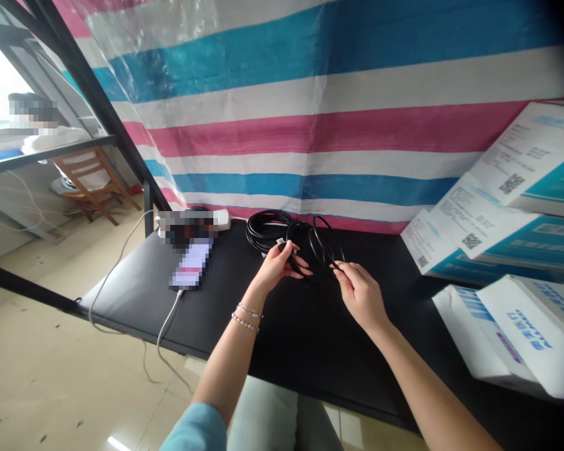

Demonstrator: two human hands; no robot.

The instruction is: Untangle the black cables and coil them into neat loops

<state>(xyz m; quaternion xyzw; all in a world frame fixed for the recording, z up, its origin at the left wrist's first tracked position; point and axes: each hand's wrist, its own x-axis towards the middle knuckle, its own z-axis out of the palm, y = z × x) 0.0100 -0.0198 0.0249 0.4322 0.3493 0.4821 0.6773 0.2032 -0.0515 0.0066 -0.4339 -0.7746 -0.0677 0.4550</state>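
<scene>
A long black cable lies coiled on the black table, close to the striped sheet. My left hand pinches the cable's plug end between thumb and fingers, and a light metal tip shows above the thumb. My right hand is closed on another stretch of the same black cable, to the right of the coil. Loose loops of it rise between and behind my hands. Part of the cable inside each hand is hidden by the fingers.
At the left a phone lies with a white charging cord running off the table edge. A white adapter sits behind it. White-and-blue boxes are stacked at the right. A person sits beyond the black frame.
</scene>
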